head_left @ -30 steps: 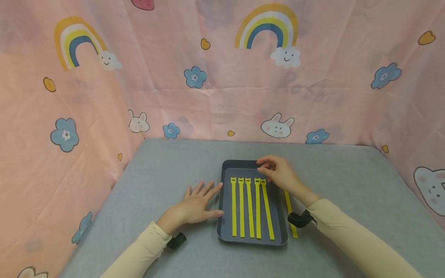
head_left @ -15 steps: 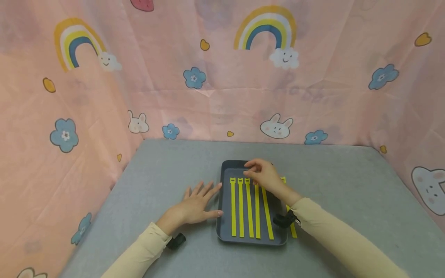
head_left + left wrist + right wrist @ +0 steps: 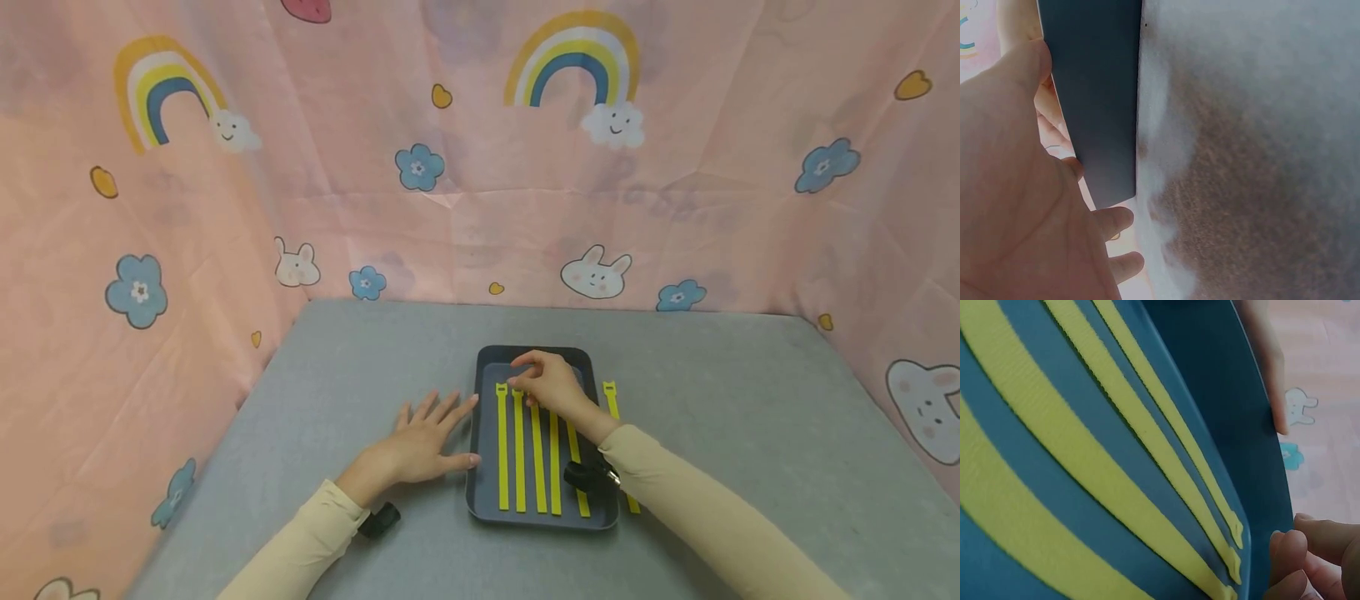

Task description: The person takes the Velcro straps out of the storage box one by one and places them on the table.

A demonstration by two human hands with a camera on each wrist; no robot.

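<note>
Several yellow hook-and-loop cable ties (image 3: 502, 454) lie side by side, lengthwise, in a dark grey tray (image 3: 576, 358). One more yellow tie (image 3: 611, 398) lies on the table along the tray's right side, partly hidden by the right forearm. My left hand (image 3: 420, 448) is spread at the tray's left edge; in the left wrist view its fingertips touch the rim. Over the tray's far half hovers my right hand (image 3: 555, 387), fingers loosely bent, covering some tie heads. In the right wrist view the right fingers (image 3: 1288, 553) hold nothing, near the ends of the ties (image 3: 1141, 431).
A grey tabletop (image 3: 375, 358) extends around the tray. Pink patterned cloth (image 3: 480, 225) hangs behind the table and at both sides. A dark wrist camera (image 3: 585, 477) on the right wrist sits low over the tray's right part.
My right hand has moved left across the tie heads, from the tray's far right corner to above its middle. The outer tie's head has come into view. The left hand stays put.
</note>
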